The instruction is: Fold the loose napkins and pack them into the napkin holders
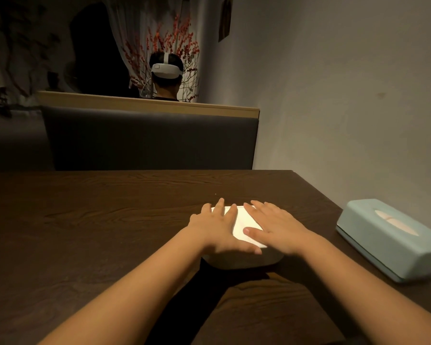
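The white napkin stack (243, 226) lies directly under both hands, resting in or on a low grey holder (244, 261) at the centre right of the desk (85, 220). Its long axis runs away from the person, tilted slightly left.

The left hand (213, 231) lies flat on the left half, fingers straight and spread, pressing down and gripping nothing. The right hand (275, 229) lies flat on the right half, thumb across the near edge, likewise pressing only. Both forearms reach forward and converge on the stack.

A second, pale blue holder (393, 239) stands well apart to the right, nearer the right hand. The stack probably needs seating before any reach there.
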Demonstrator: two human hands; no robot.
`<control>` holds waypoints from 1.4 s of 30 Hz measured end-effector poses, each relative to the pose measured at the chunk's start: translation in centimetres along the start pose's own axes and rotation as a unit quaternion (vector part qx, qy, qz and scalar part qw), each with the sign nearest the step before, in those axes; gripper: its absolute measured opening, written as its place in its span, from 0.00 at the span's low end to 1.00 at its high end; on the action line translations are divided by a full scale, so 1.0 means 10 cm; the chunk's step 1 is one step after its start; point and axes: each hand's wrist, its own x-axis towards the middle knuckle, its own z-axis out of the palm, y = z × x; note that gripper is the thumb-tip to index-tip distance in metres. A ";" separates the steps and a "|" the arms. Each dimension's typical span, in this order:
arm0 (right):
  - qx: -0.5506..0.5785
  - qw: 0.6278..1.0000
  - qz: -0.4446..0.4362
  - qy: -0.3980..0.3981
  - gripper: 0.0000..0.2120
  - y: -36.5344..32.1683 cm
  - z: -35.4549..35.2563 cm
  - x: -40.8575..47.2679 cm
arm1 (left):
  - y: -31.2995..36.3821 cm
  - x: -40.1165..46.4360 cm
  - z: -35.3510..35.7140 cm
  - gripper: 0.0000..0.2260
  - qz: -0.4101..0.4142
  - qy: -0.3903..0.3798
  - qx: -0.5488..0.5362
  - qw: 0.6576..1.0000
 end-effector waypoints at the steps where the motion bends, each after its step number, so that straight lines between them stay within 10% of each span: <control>1: 0.001 1.000 0.000 0.001 0.34 0.00 0.00 0.00 | -0.01 0.01 0.00 0.50 0.002 -0.002 0.003 1.000; 19: 0.021 0.987 -0.141 0.076 0.34 0.20 0.18 -0.16 | -0.40 0.27 -0.17 0.40 0.185 -0.046 0.036 0.981; 23: 0.025 0.984 -0.142 0.108 0.20 0.33 0.23 -0.16 | -0.45 0.48 -0.11 0.32 0.217 0.001 0.016 0.976; 33: -0.002 0.964 0.015 0.265 0.25 0.73 0.46 0.08 | 0.29 1.11 0.33 0.23 0.063 0.235 -0.184 0.952; 42: -0.080 0.959 0.199 0.186 0.29 1.06 0.31 0.48 | 1.12 1.51 0.37 0.36 0.145 0.066 -0.362 0.918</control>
